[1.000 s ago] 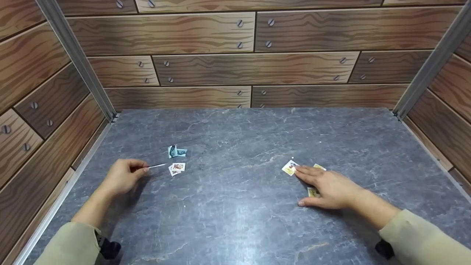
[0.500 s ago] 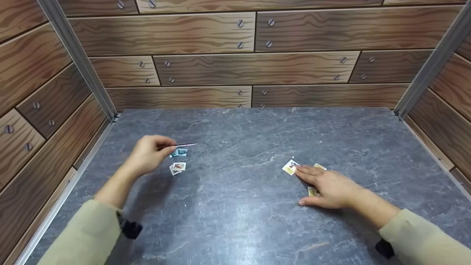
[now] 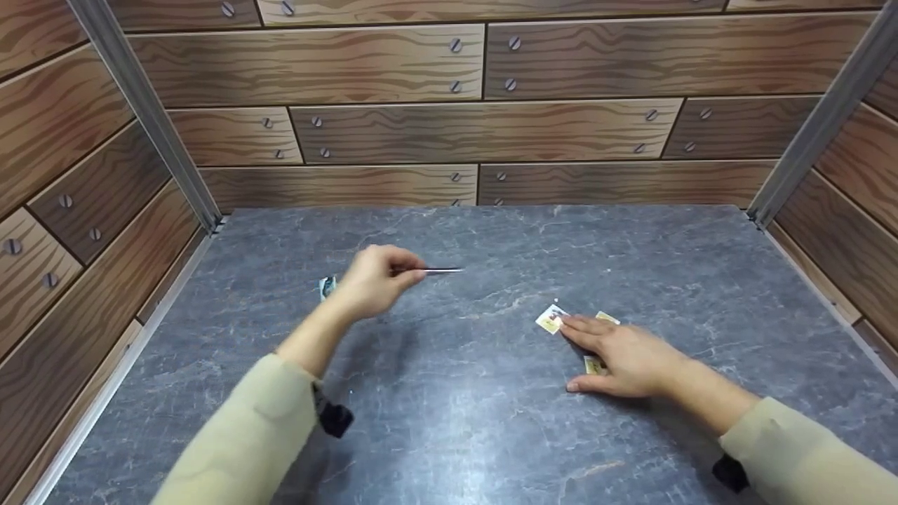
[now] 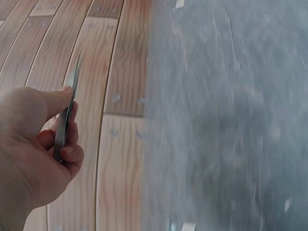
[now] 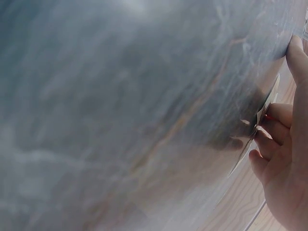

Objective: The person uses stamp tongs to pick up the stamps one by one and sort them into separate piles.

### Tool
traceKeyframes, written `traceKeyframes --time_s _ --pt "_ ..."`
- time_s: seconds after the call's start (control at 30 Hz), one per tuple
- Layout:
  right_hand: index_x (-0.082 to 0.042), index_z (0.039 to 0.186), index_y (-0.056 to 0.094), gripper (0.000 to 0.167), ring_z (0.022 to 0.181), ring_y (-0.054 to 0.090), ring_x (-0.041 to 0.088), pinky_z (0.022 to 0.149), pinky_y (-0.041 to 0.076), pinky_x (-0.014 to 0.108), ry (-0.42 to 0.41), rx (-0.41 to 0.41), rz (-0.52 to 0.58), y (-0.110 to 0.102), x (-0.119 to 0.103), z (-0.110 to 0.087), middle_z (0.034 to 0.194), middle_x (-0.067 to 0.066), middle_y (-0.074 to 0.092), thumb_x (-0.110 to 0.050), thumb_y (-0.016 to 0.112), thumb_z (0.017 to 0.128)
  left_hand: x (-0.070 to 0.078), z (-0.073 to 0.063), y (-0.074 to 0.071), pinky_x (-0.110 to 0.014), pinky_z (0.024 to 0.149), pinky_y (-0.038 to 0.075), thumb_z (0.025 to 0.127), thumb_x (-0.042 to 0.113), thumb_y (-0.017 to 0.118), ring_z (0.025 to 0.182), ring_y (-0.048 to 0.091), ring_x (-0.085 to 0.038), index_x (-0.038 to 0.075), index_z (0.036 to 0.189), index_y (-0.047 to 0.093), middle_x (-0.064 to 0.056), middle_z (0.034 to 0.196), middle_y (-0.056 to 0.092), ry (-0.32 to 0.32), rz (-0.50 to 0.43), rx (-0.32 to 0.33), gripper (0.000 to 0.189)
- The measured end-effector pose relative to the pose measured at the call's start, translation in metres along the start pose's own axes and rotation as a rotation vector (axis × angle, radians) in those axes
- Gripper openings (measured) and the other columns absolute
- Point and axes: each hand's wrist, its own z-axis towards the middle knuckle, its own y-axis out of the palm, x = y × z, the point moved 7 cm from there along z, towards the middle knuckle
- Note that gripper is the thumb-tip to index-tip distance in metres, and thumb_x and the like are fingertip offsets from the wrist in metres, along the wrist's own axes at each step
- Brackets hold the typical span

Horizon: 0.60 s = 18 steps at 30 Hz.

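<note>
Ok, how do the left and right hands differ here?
The left hand pinches tweezers, while the right hand touches a white-and-yellow paper piece with outstretched fingers. The left hand hovers above the table; the right hand rests down on it. Both arms wear pale green sleeves.

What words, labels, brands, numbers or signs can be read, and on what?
None can be read in any view.
White-and-yellow paper touched by the right hand: too small to read.
Yellow papers partly hidden by that hand: too small.
Blue paper partly hidden by the left hand: too small.
Tweezers in that hand: no lettering visible.
Wall: no lettering visible.
</note>
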Motion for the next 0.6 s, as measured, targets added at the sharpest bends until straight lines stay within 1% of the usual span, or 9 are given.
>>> traceKeyframes --time_s 0.1,0.17,0.33,0.37,0.47,0.6 --pt "-0.003 0.158 0.047 0.096 0.146 0.046 0.04 0.112 0.042 0.06 0.002 -0.008 0.0 0.0 0.0 0.0 0.163 0.016 0.045 -0.075 0.059 0.095 0.004 0.006 0.019 -0.029 0.071 0.051 0.098 0.01 0.076 0.077 0.06 -0.011 0.003 0.106 0.081 -0.004 0.091 0.076 -0.005 -0.036 -0.032 0.012" --pt "-0.003 0.158 0.047 0.096 0.146 0.046 0.04 0.113 0.042 0.059 0.001 -0.009 -0.002 -0.001 -0.001 0.0 0.163 0.017 0.044 -0.075 0.059 0.095 0.006 0.01 0.03 -0.028 0.069 0.051 0.098 0.01 0.075 0.075 0.059 -0.011 0.003 0.106 0.081 -0.006 0.091 0.076 -0.02 -0.057 -0.051 0.012" --pt "-0.004 0.158 0.047 0.095 0.145 0.047 0.039 0.111 0.044 0.06 -0.002 0.003 -0.001 -0.001 -0.001 0.0 0.163 0.016 0.045 -0.074 0.06 0.095 0.008 0.018 0.058 -0.024 0.068 0.049 0.098 0.009 0.075 0.074 0.057 -0.009 0.001 0.106 0.081 -0.004 0.088 0.074 -0.024 -0.085 -0.076 0.012" --pt "-0.004 0.158 0.048 0.095 0.145 0.047 0.039 0.11 0.045 0.06 -0.003 0.006 0.001 -0.002 -0.002 0.0 0.163 0.016 0.045 -0.074 0.061 0.095 0.007 0.019 0.063 -0.024 0.068 0.049 0.098 0.009 0.075 0.074 0.057 -0.009 0.001 0.105 0.081 -0.002 0.087 0.073 -0.019 -0.087 -0.078 0.012" --pt "-0.004 0.158 0.048 0.095 0.145 0.047 0.039 0.109 0.046 0.061 -0.003 0.008 0.005 -0.001 -0.001 -0.001 0.163 0.016 0.045 -0.074 0.061 0.095 0.006 0.022 0.077 -0.022 0.068 0.047 0.099 0.008 0.074 0.075 0.057 -0.009 0.001 0.106 0.081 0.0 0.087 0.073 -0.016 -0.099 -0.093 0.012" --pt "-0.004 0.158 0.048 0.095 0.145 0.048 0.039 0.11 0.045 0.06 -0.004 0.007 0.0 -0.001 0.0 0.0 0.162 0.016 0.045 -0.074 0.06 0.095 0.002 0.025 0.091 -0.022 0.065 0.046 0.1 0.009 0.073 0.074 0.056 -0.009 0.002 0.107 0.081 0.0 0.088 0.073 -0.041 -0.119 -0.113 0.012"
